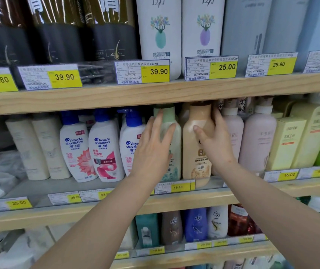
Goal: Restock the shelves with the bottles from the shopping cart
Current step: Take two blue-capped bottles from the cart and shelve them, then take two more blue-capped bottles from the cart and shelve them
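Middle shelf, read left to right; the tan bottle serves as landmark.

Far left of it: two cream bottles, then three white head & shoulders bottles with blue pumps.

Just left of it: green-capped bottle. Left hand lies flat against its front, fingers straight and slightly spread, not curled round it.

Tan bottle: upright at the shelf's front edge, long axis vertical, cap up under the board above, label facing outward. Right hand cups its right flank, thumb across the front, fingers wrapped behind.

Just right: pink bottles, then pale yellow-green cartons.

Step, as judged: seating and squaring two bottles just shelved. Cart not in view.

Next move likely calls for a small push back, label squared to the aisle, then release without tipping neighbours.
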{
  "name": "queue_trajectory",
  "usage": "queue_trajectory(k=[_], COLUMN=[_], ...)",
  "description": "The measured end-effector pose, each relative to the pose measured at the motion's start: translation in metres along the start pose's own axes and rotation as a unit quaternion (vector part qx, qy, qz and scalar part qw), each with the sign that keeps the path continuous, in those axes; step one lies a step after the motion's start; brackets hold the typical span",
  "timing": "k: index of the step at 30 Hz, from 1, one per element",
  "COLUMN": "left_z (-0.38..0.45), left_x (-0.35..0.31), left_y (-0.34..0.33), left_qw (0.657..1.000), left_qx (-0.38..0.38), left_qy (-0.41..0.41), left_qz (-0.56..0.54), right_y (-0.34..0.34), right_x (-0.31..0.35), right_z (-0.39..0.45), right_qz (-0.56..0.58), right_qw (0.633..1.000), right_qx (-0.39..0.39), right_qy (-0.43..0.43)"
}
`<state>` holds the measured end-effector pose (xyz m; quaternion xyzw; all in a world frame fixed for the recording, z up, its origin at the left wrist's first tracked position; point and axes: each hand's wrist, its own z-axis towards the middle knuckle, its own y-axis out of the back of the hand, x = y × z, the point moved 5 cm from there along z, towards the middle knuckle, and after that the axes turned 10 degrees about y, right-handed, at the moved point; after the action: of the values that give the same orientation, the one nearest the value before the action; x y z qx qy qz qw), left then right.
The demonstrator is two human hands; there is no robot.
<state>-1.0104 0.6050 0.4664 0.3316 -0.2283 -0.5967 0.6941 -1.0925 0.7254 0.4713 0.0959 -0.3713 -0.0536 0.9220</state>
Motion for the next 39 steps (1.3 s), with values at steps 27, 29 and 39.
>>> queue_trajectory(k=[27, 29, 39], left_z=[-0.313, -0.347, -0.463], left_x=[0.308, 0.336, 0.427], left_y=[0.188, 0.206, 0.220], left_qw=[0.954, 0.953, 0.914], left_qx=[0.133, 0.130, 0.183], left_qy=[0.263, 0.274, 0.350], left_qz=[-0.061, -0.022, 0.094], right_y=[-0.236, -0.264, -0.357], right_x=[0.234, 0.253, 0.270], right_z=[-0.296, -0.325, -0.413], right_qz=[-0.045, -0.090, -0.102], right_qw=[0.943, 0.913, 0.834], right_qx=[0.326, 0.379, 0.507], right_qy=[0.055, 0.121, 0.195])
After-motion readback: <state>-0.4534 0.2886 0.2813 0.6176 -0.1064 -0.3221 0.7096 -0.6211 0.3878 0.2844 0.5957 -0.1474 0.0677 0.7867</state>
